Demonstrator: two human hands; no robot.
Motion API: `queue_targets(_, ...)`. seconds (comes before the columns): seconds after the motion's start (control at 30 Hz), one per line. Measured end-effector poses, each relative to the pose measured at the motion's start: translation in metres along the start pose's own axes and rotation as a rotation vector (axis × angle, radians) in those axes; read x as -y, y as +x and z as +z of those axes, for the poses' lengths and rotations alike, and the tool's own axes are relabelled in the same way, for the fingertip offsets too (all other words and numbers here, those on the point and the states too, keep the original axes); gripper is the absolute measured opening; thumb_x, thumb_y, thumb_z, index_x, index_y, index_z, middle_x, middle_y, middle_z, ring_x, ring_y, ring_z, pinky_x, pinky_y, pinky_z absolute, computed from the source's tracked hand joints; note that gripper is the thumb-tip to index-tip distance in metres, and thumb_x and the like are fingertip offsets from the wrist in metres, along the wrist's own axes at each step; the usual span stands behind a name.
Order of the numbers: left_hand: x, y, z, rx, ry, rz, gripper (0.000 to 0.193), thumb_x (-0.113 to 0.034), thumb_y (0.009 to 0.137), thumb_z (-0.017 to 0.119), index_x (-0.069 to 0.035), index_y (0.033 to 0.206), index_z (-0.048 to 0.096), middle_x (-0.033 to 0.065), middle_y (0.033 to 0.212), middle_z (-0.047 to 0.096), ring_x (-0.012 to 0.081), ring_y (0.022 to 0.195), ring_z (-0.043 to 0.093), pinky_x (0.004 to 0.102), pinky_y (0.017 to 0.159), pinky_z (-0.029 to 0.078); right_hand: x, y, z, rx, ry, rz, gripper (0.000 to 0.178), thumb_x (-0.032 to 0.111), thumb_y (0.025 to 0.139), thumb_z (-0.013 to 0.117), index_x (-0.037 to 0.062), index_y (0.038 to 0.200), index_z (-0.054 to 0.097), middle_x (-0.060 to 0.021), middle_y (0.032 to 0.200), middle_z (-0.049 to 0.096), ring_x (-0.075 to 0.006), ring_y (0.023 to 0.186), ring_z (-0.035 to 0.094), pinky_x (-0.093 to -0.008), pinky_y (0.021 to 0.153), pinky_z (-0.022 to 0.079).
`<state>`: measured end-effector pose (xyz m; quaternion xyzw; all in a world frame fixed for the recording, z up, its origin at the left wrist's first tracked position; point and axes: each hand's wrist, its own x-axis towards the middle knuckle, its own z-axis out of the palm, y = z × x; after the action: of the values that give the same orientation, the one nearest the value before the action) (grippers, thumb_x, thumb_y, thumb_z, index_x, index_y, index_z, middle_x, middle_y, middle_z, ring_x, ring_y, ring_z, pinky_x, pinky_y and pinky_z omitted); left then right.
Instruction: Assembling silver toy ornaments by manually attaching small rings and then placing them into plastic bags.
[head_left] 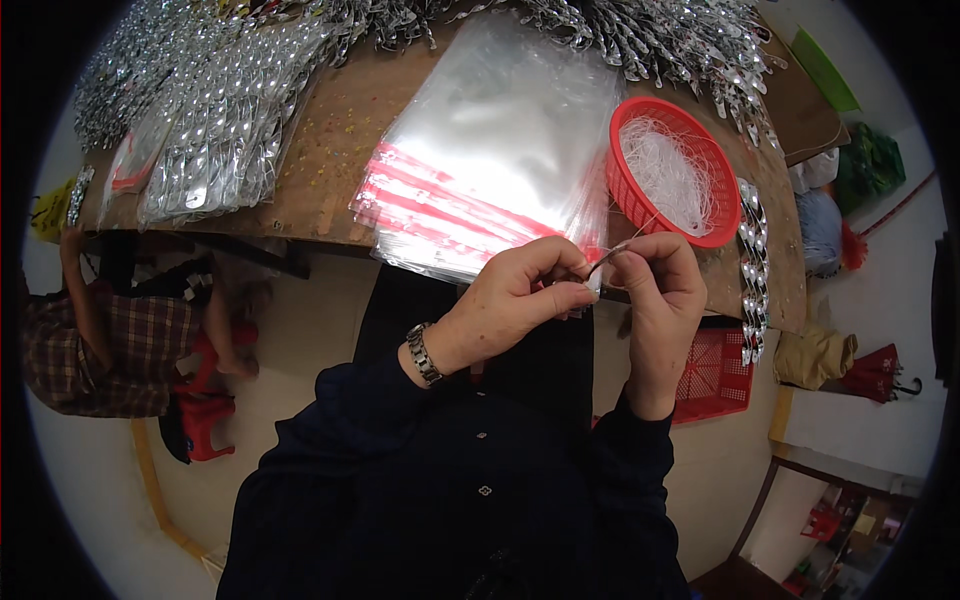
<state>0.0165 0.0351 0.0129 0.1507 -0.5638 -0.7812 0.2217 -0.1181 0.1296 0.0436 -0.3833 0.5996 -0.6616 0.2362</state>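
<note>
My left hand [525, 292], with a metal watch on its wrist, pinches one end of a thin, dark-shining curved strip [606, 258] at the table's near edge. Thumb and forefinger of my right hand [658, 285] close on its other end. A fine line rises from the right fingertips toward a red basket [734, 222], where a tangle of clear threads [668, 170] lies. Just beyond my left hand is a stack of clear plastic bags [500, 110] with red-edged flaps. My fingers hide part of the strip.
Silver twisted strips [225, 120] cover the table's far left, and more hanging spirals [660, 40] crowd its far side. One bundle [753, 270] hangs over the right edge. A red crate [715, 375] stands below. Another person in a checked shirt [110, 345] sits at left.
</note>
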Motion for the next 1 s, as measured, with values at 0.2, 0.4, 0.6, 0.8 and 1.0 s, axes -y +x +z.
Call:
queue_targets(0.2, -0.001, -0.002, 0.0, 0.073, 0.0, -0.013, 0.018, -0.012, 0.088, 0.066, -0.003, 0.1, 0.057, -0.0014, 0.084, 0.057, 0.0043, 0.075, 0.054, 0.0198, 0.067, 0.044, 0.003, 0.004, -0.01, 0.147, 0.174, 0.184, 0.006, 0.006, 0.089, 0.061, 0.0008, 0.091, 0.059, -0.0018, 0.084, 0.06, -0.0062, 0.069, 0.051, -0.0194, 0.065, 0.041)
queue_targets(0.4, -0.007, -0.001, 0.004, 0.012, -0.039, 0.11, 0.018, -0.011, 0.091, 0.061, -0.001, 0.105, 0.057, 0.0012, 0.086, 0.058, 0.0069, 0.076, 0.054, 0.0214, 0.069, 0.046, 0.006, 0.004, -0.012, 0.211, 0.195, 0.216, 0.004, 0.004, 0.089, 0.059, 0.0003, 0.091, 0.059, -0.0037, 0.087, 0.06, -0.0066, 0.071, 0.05, -0.0196, 0.067, 0.04)
queue_targets(0.6, -0.02, -0.003, 0.004, -0.008, -0.217, 0.107, 0.014, -0.007, 0.094, 0.056, 0.001, 0.105, 0.058, 0.0025, 0.083, 0.06, 0.0076, 0.072, 0.056, 0.0219, 0.067, 0.048, 0.016, 0.001, -0.011, 0.261, 0.166, 0.192, 0.006, 0.005, 0.089, 0.058, 0.0, 0.09, 0.059, -0.0042, 0.088, 0.059, -0.0072, 0.072, 0.051, -0.02, 0.068, 0.04)
queue_targets(0.8, -0.03, -0.008, 0.006, -0.017, -0.161, 0.123, 0.01, -0.003, 0.092, 0.055, -0.001, 0.1, 0.06, 0.0022, 0.092, 0.06, 0.008, 0.081, 0.056, 0.0223, 0.073, 0.047, 0.024, -0.001, -0.008, 0.316, 0.14, 0.17, 0.006, 0.006, 0.088, 0.058, -0.0001, 0.09, 0.058, -0.0035, 0.086, 0.059, -0.0076, 0.073, 0.051, -0.0203, 0.069, 0.041)
queue_targets(1.0, -0.041, -0.01, 0.007, -0.033, -0.106, 0.169, 0.005, -0.004, 0.093, 0.055, -0.002, 0.093, 0.059, -0.0007, 0.084, 0.056, 0.0057, 0.074, 0.051, 0.0204, 0.066, 0.043, 0.036, -0.003, -0.004, 0.35, 0.099, 0.17, 0.005, 0.006, 0.088, 0.058, 0.0009, 0.09, 0.058, -0.003, 0.086, 0.059, -0.0077, 0.074, 0.052, -0.0205, 0.069, 0.041)
